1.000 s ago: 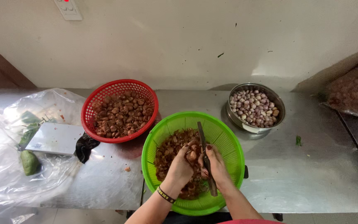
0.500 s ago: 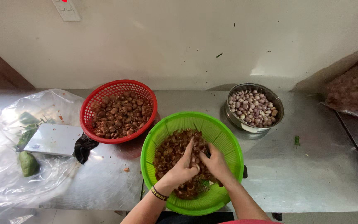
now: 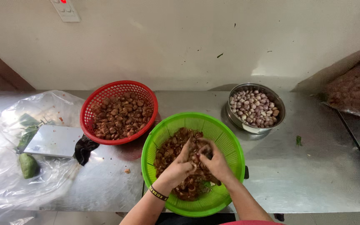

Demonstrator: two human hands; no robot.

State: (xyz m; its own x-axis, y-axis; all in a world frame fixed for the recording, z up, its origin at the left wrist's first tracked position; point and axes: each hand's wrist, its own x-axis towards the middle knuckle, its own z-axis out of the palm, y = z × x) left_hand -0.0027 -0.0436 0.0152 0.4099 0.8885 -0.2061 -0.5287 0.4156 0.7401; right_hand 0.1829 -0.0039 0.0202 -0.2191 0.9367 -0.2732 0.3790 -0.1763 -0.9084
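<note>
Left end of the steel bench (image 3: 313, 175): crumpled clear plastic bag (image 3: 5, 166) with green vegetable (image 3: 28, 165) on it, a flat grey board (image 3: 54, 141) lying over its right side, a black cloth (image 3: 84, 150) touching the board's right edge. Next, toward the back edge: red basket (image 3: 117, 112) full of brown unpeeled shallots (image 3: 119, 116). Centre, at the front edge: green basket (image 3: 192, 162), touching the red one, holding a pile of brown shallot pieces and skins (image 3: 169, 152). Left hand (image 3: 179, 164), band at wrist, inside green basket, fingers curled down on the pile; can't tell if it grips anything. Right hand (image 3: 215, 162) just beside it, touching, fingers bent into the pile; grip also unclear. Right of centre, near back edge: metal bowl (image 3: 236, 121) of pale peeled shallots (image 3: 253, 107). Far right end: plastic bag of brown stuff (image 3: 351, 93).
</note>
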